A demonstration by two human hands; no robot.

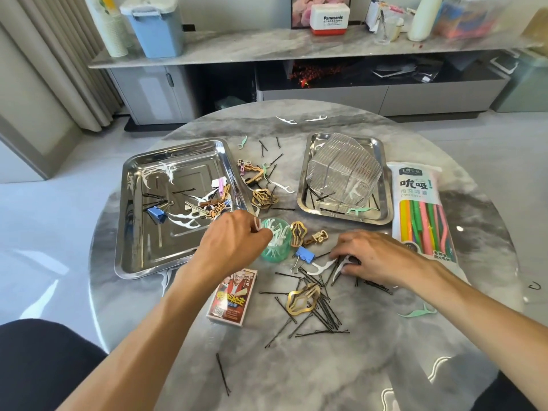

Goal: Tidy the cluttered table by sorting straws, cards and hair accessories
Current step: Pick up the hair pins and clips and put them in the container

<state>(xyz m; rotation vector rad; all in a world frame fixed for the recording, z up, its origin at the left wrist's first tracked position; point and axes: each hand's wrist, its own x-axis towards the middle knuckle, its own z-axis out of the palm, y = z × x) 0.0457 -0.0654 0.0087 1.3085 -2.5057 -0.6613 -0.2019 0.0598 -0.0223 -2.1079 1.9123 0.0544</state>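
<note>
Two shiny steel trays are set on the round grey marble table (370, 366). In the larger left tray (139, 232) are seen white floss picks, a few black hairpins, a blue binder clip (156, 214) and a heap of brown and gold hair clips; in the smaller right tray (305, 185) a ribbed clear plastic box (344, 170) lies tilted, with black pins and a mint floss pick beside it. A translucent green cup (277, 241), filled with white floss picks, stands between the trays, nearer the person. The left hand (234, 240) is held at the cup's rim, its fingers pinched on a white floss pick. The right hand (376, 256) is pressed flat on the table over two white floss picks (321, 266); whether anything is grasped cannot be told. A clear packet of bright coloured straws (422, 215) lies at the right edge, and a red boxed card deck (232, 298) lies near the front. Black hairpins (320, 315) are scattered loosely around a gold openwork hair clip (302, 299).
</note>
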